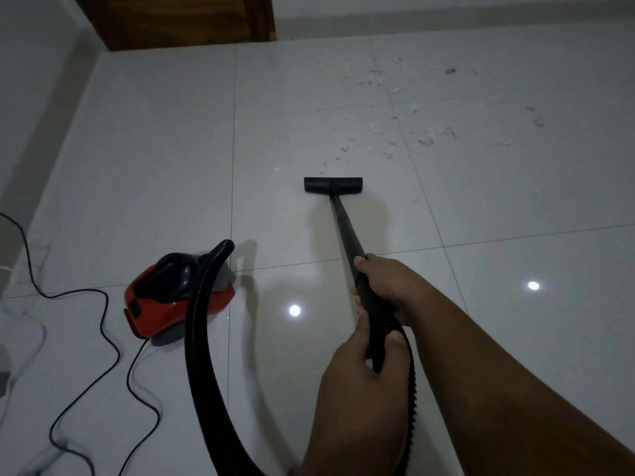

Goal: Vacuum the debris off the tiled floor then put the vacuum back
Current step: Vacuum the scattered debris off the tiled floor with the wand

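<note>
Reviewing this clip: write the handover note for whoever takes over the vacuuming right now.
Left hand grips the end of the hose; right hand grips the wand just ahead of it.
Floor nozzle sits on the tiled floor, short of most of the debris scattered ahead and to the right.
Red canister vacuum stands on the left, the hose looping to it, power cord trailing left.
Done: vacuum out and in hand.
Left: the debris patch, then putting the vacuum back.
</note>
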